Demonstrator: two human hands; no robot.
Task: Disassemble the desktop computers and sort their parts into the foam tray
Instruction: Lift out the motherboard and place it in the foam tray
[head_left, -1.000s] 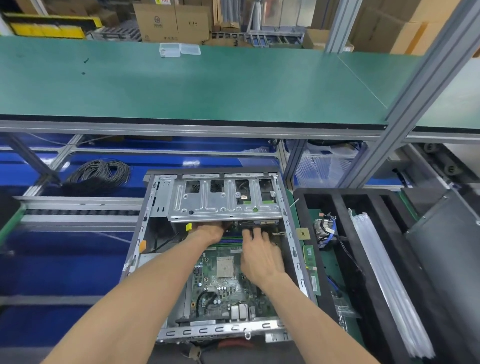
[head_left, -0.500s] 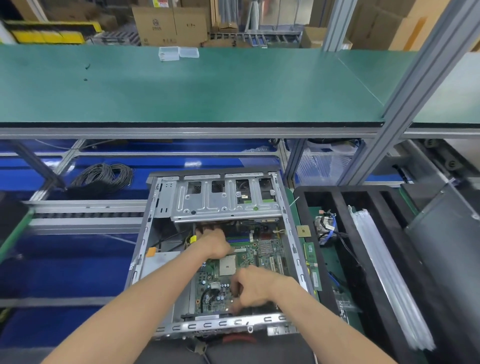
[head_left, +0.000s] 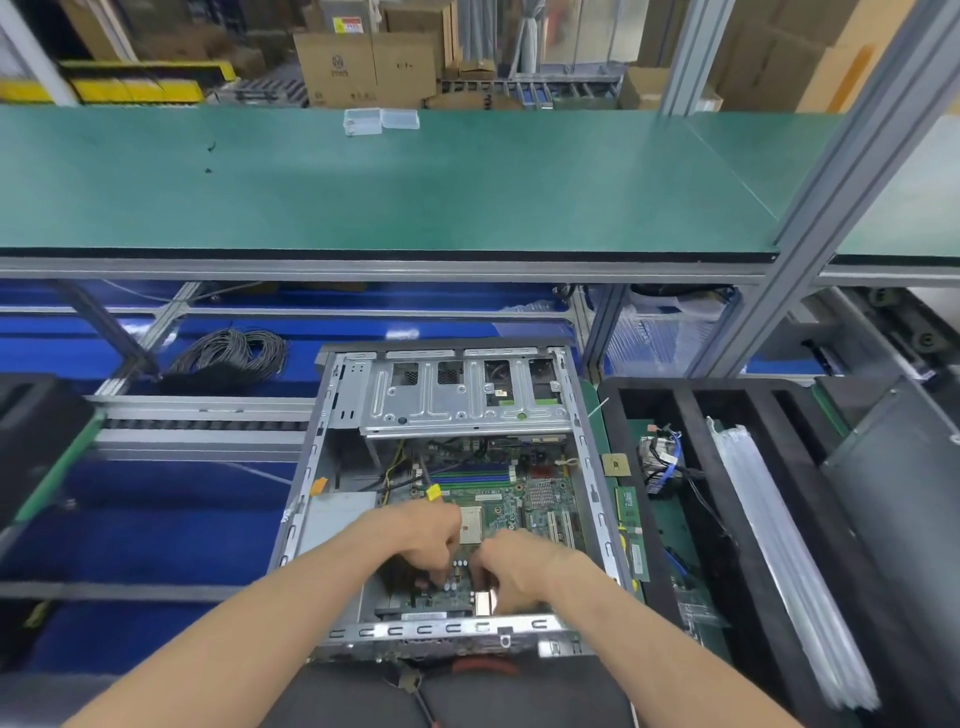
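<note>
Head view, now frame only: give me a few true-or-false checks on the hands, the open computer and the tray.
1. Both hands, left hand and right hand, are down inside the open grey metal computer case. True.
2. The green motherboard lies in the black foam tray. False: it sits in the case.
3. The foam tray stands to the right of the case. True.
4. A coil of grey cable rests on the green bench top. False: it lies on the blue surface beneath the bench top.
</note>
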